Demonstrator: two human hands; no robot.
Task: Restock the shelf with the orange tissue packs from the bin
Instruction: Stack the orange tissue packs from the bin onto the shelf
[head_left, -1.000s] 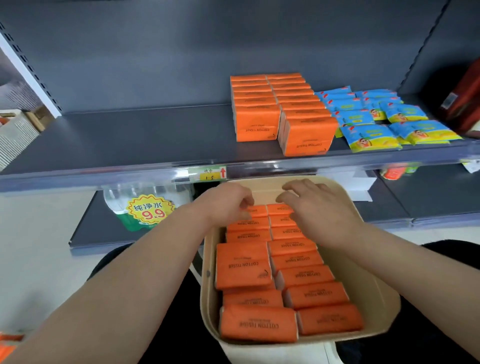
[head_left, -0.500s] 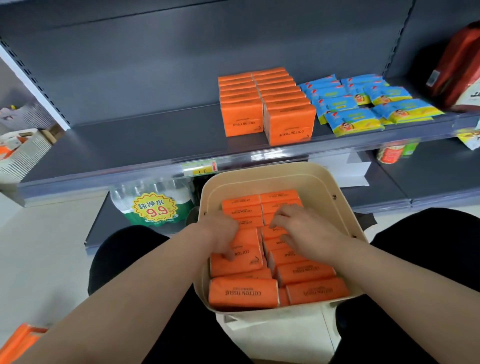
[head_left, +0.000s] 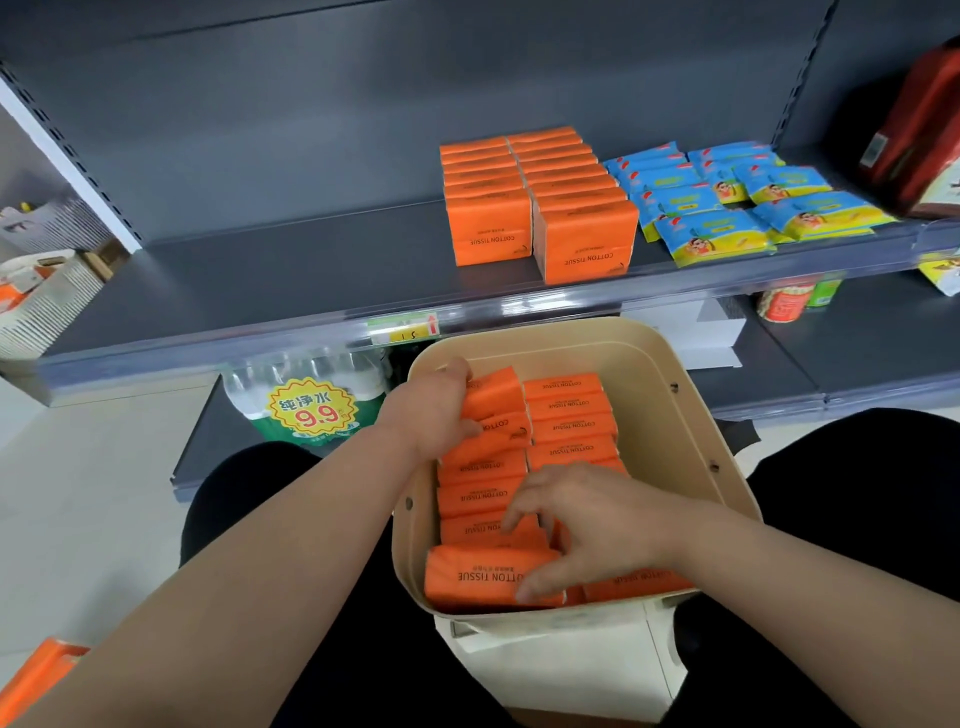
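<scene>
A cream bin (head_left: 691, 410) sits in front of me, holding several orange tissue packs (head_left: 569, 410) in two columns. My left hand (head_left: 431, 410) grips a tilted bunch of packs (head_left: 493, 400) at the far left of the bin. My right hand (head_left: 597, 525) rests with spread fingers on the near packs (head_left: 483, 574), fingers curled around some of them. On the grey shelf (head_left: 291, 270) above, two rows of orange tissue packs (head_left: 540, 202) stand upright.
Blue and yellow packets (head_left: 727, 208) lie right of the orange rows, and a red bag (head_left: 919, 140) stands at the far right. Left of the orange rows is bare shelf. Bottled water with a 9.9 tag (head_left: 311, 410) sits on the lower shelf.
My left hand moved to the bin's far left and lifted a bunch of packs, tilting them. My right hand slid nearer, onto the front packs.
</scene>
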